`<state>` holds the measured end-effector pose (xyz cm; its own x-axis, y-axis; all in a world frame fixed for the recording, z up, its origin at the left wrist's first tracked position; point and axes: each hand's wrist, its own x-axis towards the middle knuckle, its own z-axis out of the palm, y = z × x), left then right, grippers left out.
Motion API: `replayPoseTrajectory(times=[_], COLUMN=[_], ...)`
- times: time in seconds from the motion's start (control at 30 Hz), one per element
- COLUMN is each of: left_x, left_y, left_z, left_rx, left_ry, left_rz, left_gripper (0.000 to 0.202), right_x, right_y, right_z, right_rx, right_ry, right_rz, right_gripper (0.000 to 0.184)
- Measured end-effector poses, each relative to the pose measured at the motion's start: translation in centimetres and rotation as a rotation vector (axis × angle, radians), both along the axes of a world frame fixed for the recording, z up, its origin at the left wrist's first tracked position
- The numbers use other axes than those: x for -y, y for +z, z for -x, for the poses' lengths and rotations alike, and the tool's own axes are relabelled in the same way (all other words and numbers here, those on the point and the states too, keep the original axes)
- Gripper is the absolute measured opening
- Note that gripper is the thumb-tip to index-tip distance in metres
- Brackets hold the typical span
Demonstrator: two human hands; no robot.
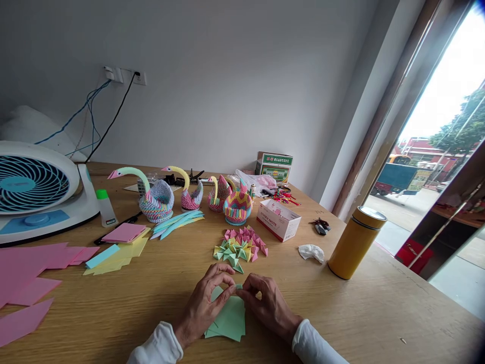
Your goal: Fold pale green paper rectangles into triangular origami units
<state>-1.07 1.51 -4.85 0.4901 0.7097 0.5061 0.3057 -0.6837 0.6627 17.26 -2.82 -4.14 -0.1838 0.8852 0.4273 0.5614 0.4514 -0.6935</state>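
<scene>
My left hand [204, 303] and my right hand [267, 303] meet near the table's front edge, fingertips pinching a small green paper piece [238, 286] between them. Under both hands lies a stack of green paper sheets [229, 321]. Just beyond my fingers is a heap of folded paper triangles [240, 245] in pink, yellow and green. Farther back stand several paper swans, the largest [153, 194] at the left, and a woven paper basket [237, 205].
A white fan [38, 189] and a glue bottle [106, 207] stand at the left. Pink sheets [30, 273] and yellow sheets [117, 255] lie at the left. A sticky-note box [278, 219], a crumpled tissue [311, 252] and a yellow flask [356, 242] are at the right.
</scene>
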Motion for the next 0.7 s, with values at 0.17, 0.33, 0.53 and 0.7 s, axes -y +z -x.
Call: replayPoseTrajectory(times=[0.17, 0.33, 0.53, 0.7], left_x=[-0.04, 0.02, 0.01, -0.01], left_y=[0.04, 0.01, 0.20, 0.21], left_z=[-0.04, -0.04, -0.07, -0.01], left_rx=[-0.009, -0.005, 0.009, 0.024], left_ry=[-0.001, -0.014, -0.001, 0.017], left_rz=[-0.008, 0.000, 0.034, 0.056], left_gripper=[0.014, 0.013, 0.012, 0.013], right_x=[0.07, 0.20, 0.25, 0.25], right_y=[0.37, 0.27, 0.18, 0.34], right_z=[-0.01, 0.08, 0.21, 0.20], right_rx=[-0.039, -0.074, -0.091, -0.093], right_ry=[0.041, 0.051, 0.066, 0.020], right_rz=[0.055, 0.017, 0.000, 0.023], right_gripper=[0.025, 0.016, 0.014, 0.013])
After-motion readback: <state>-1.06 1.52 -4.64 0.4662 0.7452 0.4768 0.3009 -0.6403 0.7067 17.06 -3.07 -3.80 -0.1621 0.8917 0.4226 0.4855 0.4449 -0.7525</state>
